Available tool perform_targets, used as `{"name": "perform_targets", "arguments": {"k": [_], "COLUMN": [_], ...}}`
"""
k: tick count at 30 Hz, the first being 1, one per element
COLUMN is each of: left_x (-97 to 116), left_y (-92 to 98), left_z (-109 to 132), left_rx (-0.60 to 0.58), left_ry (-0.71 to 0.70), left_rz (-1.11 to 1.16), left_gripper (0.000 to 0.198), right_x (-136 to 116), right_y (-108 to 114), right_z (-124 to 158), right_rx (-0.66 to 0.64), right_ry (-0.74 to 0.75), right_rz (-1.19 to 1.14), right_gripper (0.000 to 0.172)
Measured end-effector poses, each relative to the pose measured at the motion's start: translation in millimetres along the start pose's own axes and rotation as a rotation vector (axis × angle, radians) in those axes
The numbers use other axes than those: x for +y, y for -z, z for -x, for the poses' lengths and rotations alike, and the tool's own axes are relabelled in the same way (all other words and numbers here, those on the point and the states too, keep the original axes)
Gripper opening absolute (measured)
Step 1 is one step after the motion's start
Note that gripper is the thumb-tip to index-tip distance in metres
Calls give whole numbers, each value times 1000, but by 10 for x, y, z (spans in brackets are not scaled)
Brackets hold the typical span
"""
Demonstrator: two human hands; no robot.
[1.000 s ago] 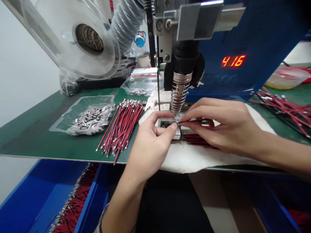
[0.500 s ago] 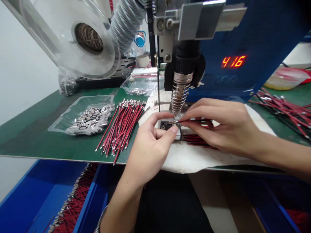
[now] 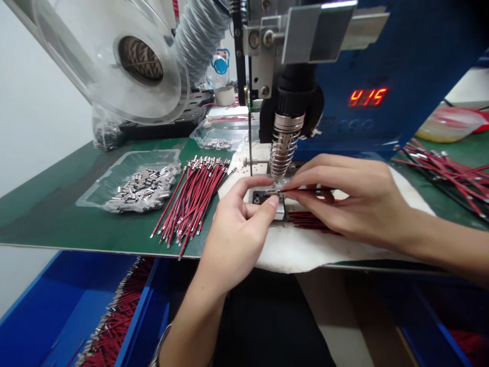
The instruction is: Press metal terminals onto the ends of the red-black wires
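My right hand [image 3: 351, 196] pinches a thin red wire [image 3: 311, 190] and holds its tip under the coiled metal tip [image 3: 283, 148] of the blue machine [image 3: 382, 66]. My left hand [image 3: 239, 227] rests thumb and forefinger on the small metal fixture [image 3: 263, 196] beneath that tip, at a tiny metal sleeve. A bundle of red wires with metal ends [image 3: 194, 196] lies left of my left hand. More red wires [image 3: 311, 220] lie under my right hand on a white pad [image 3: 301, 250].
A clear bag of small metal sleeves [image 3: 143, 186] lies at the left on the green mat [image 3: 49, 214]. A clear reel [image 3: 114, 56] stands behind it. Red wires [image 3: 446, 171] are piled at the right. A blue bin [image 3: 95, 316] below holds finished wires. The red display [image 3: 367, 97] reads 415.
The display dropped from 416 to 415. Both hands stay almost still at the fixture.
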State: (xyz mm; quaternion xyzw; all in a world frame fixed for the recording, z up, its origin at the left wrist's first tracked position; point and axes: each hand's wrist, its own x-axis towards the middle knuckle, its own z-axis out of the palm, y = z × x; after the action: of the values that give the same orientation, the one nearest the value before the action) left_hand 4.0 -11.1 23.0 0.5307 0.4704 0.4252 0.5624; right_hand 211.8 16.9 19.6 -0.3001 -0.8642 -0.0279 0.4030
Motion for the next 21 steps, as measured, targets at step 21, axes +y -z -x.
{"name": "perform_targets", "arguments": {"k": [21], "left_x": [-75], "left_y": [-23], "left_z": [39], "left_rx": [53], "left_ry": [-58], "left_rz": [-13], "left_gripper": [19], "right_x": [-16], "right_y": [19], "right_z": [19], "right_rx": [-9], "right_ry": [161], "right_rz": [185], "right_gripper": [16]}}
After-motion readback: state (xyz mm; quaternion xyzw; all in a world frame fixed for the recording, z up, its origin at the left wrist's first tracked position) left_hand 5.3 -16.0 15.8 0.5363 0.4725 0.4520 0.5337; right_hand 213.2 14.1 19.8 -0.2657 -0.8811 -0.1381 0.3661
